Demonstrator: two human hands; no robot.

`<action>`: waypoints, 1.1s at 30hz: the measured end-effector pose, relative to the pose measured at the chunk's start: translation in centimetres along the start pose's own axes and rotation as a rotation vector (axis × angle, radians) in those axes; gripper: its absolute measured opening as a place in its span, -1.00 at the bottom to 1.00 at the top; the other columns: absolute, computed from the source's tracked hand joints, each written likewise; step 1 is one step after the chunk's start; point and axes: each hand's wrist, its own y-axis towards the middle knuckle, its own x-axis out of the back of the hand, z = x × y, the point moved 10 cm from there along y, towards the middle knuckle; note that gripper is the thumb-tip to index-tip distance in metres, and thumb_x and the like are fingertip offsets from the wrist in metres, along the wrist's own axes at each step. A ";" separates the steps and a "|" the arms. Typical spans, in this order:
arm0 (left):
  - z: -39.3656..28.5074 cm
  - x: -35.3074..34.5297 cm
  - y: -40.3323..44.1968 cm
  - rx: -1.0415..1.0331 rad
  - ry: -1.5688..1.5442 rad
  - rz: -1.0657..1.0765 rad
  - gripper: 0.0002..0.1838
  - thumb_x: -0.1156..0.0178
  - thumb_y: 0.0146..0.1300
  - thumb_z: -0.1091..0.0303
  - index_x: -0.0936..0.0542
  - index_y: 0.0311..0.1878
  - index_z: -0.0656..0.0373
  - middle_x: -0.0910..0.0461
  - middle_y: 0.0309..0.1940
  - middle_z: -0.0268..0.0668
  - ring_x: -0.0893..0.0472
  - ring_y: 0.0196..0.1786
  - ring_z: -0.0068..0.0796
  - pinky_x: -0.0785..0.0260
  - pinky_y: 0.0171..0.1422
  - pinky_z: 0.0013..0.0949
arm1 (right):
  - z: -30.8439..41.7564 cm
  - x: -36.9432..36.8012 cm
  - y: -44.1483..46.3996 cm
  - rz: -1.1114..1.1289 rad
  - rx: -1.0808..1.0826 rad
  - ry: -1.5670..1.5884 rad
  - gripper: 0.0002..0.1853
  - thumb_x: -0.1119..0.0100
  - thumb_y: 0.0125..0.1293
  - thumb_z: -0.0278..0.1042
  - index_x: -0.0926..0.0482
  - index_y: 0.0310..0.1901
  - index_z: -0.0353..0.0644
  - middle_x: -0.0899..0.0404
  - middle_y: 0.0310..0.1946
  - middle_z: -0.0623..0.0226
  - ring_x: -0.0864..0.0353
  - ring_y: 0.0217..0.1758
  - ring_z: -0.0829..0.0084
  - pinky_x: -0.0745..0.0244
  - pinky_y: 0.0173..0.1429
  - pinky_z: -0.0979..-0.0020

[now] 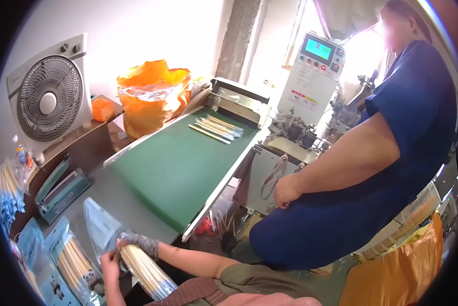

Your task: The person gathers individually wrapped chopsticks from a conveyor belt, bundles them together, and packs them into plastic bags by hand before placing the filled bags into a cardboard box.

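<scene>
My left hand (111, 264) is closed on the edge of a clear bag of wooden sticks (145, 268), whose contents have blue-tipped wrapping at the lower end. My right hand (132, 240), in a grey fingerless glove or wrist cover, pinches the bag's top end. A pale blue plastic flap (100, 224) rises beyond both hands. Left of them lie filled packs of sticks (76, 260) with panda prints. A teal heat sealer (62, 191) stands on the table behind the packs.
A green conveyor belt (168, 163) carries several wrapped sticks (216, 128). A co-worker in blue (341, 219) sits at right, beside a control panel (315, 61). An orange bag (152, 102), a fan (48, 97) and bundled sticks (9, 194) line the left side.
</scene>
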 end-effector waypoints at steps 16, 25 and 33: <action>-5.7 3.3 -14.5 -0.731 0.489 -0.383 -0.15 -0.33 -0.12 0.37 -0.31 0.36 0.10 -0.52 -0.30 -0.07 -0.54 -0.30 0.06 -0.44 -0.16 -0.06 | -0.2 -1.8 -15.9 -0.153 0.030 -0.254 -0.65 -0.16 0.27 -0.13 -0.47 0.02 -0.06 -0.53 -0.41 0.40 -0.54 -0.31 0.53 -0.48 -0.14 0.48; -1.3 4.6 -10.7 -0.353 -0.300 -0.079 -0.31 0.00 0.15 0.55 -0.19 0.42 0.29 -0.53 0.11 -0.15 -0.56 0.08 -0.28 -0.39 0.14 -0.29 | 3.7 -6.3 -6.6 -0.063 0.483 -1.244 -0.34 -0.21 0.21 -0.34 -0.25 0.36 0.09 -0.62 -0.21 0.29 -0.65 -0.30 0.31 -0.55 -0.22 0.33; -18.8 22.9 -8.2 -0.489 -0.273 -0.150 -0.61 -0.09 0.21 0.47 -0.52 0.13 0.33 -0.61 -0.14 -0.34 -0.57 -0.13 -0.62 -0.39 -0.10 -0.54 | 24.4 -18.3 -3.3 -0.119 0.698 -1.298 -0.88 -0.20 0.17 -0.31 -0.72 -0.35 -0.04 -0.65 -0.48 0.14 -0.65 -0.46 0.19 -0.57 -0.27 0.29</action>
